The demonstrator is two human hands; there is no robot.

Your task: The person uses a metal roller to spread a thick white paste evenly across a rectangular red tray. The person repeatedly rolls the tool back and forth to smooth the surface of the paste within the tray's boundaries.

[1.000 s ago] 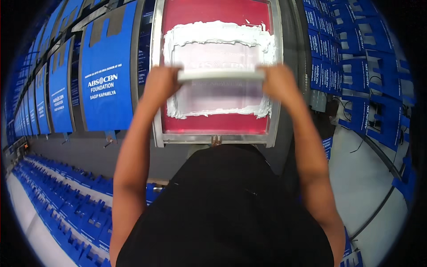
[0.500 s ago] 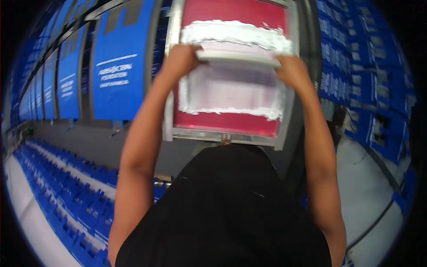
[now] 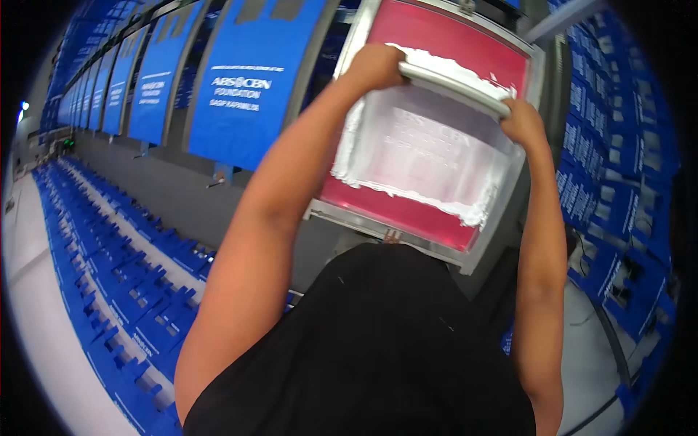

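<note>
Both my hands grip the ends of a pale squeegee [image 3: 454, 87] lying across a screen-printing frame [image 3: 465, 260]. My left hand [image 3: 376, 67] is closed round its left end, and my right hand [image 3: 523, 122] round its right end. Beyond the squeegee, a thick ridge of white ink [image 3: 445, 67] lies on the red-bordered screen [image 3: 400, 207]. On my side of it the mesh [image 3: 429, 149] carries a thin whitish film, with faint lettering showing through. More white ink edges that area at the sides and near end. The squeegee's blade is hidden under its handle.
Blue printed fabric panels [image 3: 243, 87] lie on a row of sloping boards to the left. Rows of blue cut pieces [image 3: 131, 291] are spread at the lower left, and more blue printed pieces [image 3: 592, 167] hang or lie at the right. A metal bar [image 3: 563, 20] reaches in at the upper right.
The view has turned, so the frame appears further right and tilted. Both hands keep hold of the squeegee, which sits closer to the far ink ridge. Lettering in the mesh shows more clearly.
</note>
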